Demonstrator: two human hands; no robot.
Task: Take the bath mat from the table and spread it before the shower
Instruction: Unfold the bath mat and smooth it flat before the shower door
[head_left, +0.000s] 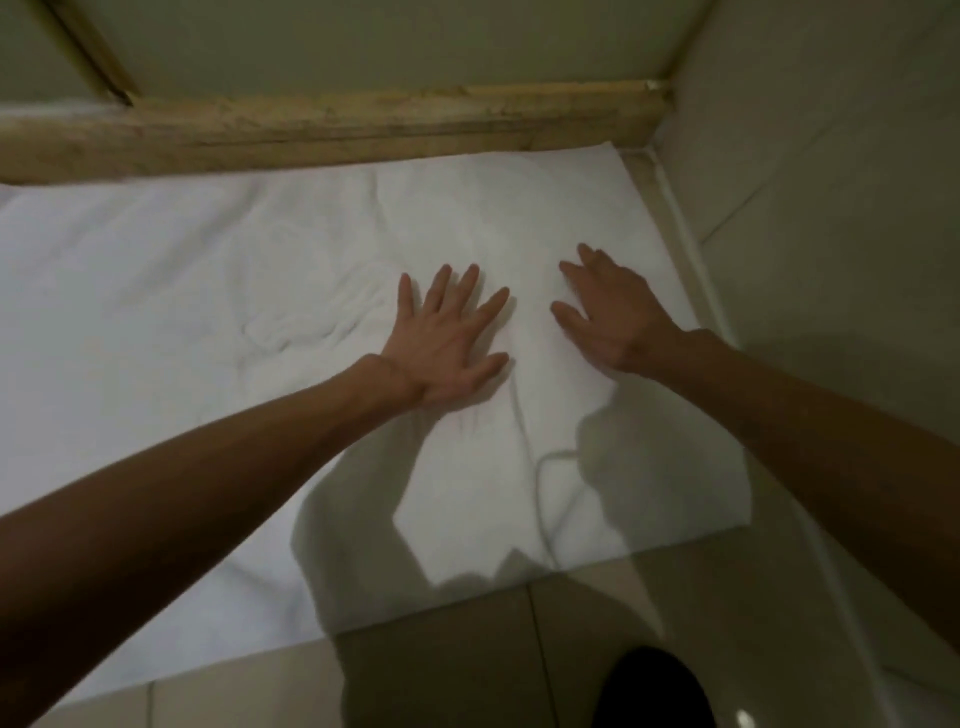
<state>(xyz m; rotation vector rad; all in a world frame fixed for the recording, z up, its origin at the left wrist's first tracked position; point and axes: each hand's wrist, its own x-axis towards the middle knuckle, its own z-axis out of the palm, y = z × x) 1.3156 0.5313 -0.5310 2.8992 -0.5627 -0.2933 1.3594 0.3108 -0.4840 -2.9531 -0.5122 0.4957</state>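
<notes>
The white bath mat (218, 291) lies spread flat on the tiled floor, its far edge against the beige stone shower curb (332, 130). My left hand (447, 343) presses flat on the mat's right half, fingers straight and spread. My right hand (608, 312) rests flat on the mat just to the right, close to the mat's right edge, fingers straight. Light wrinkles show in the mat left of my left hand, and a crease runs down between my hands toward the near edge.
A light wall (831, 156) rises at the right, close to the mat's right edge. Glossy beige floor tiles (467, 665) lie in front of the mat. A dark shape (654, 691) shows at the bottom edge. Shower glass framing (88, 57) stands beyond the curb.
</notes>
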